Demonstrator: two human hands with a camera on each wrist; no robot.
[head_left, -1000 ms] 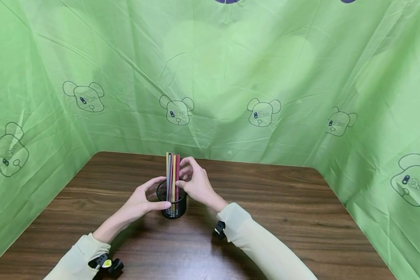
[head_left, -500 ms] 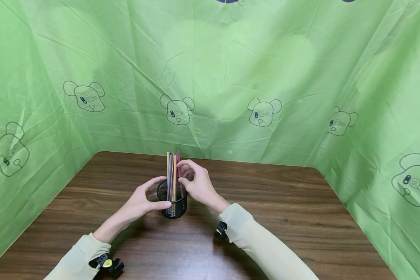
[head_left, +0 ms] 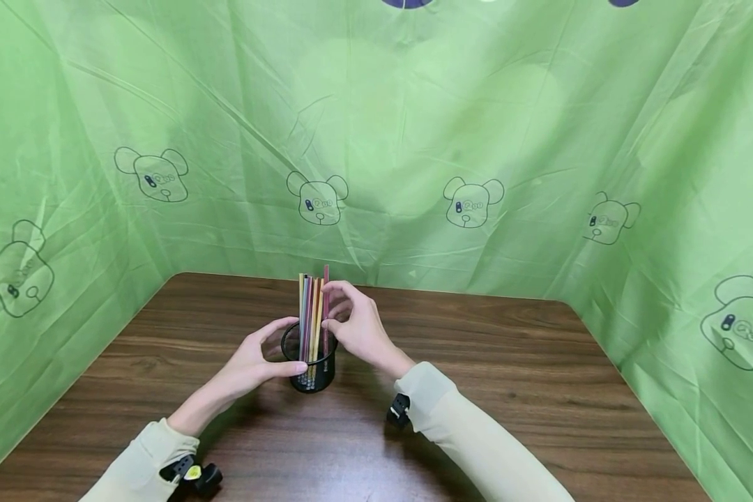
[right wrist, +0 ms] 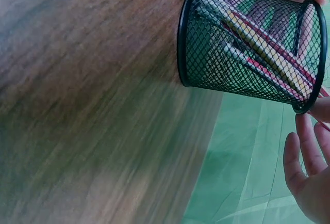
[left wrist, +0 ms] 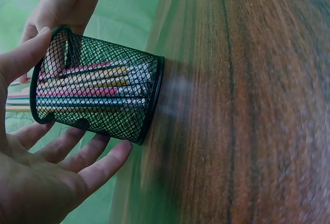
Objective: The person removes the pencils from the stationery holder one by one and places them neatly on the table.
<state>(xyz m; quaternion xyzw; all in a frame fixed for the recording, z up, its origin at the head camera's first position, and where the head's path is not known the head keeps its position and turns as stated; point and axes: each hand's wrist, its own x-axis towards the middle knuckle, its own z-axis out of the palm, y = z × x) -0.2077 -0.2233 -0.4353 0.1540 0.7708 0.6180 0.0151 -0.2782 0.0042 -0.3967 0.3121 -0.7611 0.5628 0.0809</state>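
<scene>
A black wire-mesh pen holder [head_left: 318,380] stands upright on the table with several coloured pencils [head_left: 306,314] in it. My left hand [head_left: 254,359] grips the holder from the left, thumb at the near side of its rim and fingers along the far side. At the holder's right rim my right hand [head_left: 360,326] pinches a pink pencil [head_left: 326,274] between thumb and fingers. This pencil sticks up higher than the others, its lower part inside the mesh. In the right wrist view the pink pencil's [right wrist: 260,67] white lower end shows raised above the holder's base.
The brown wood-grain table [head_left: 477,390] extends to both sides and in front of the holder. Green cloth with bear-head drawings [head_left: 473,204] hangs behind it and at both sides. Each wrist carries a small black camera [head_left: 399,410].
My right hand has separated the pink pencil from the bunch, shifting it to the right and slightly upward. My left hand and the holder have stayed in place.
</scene>
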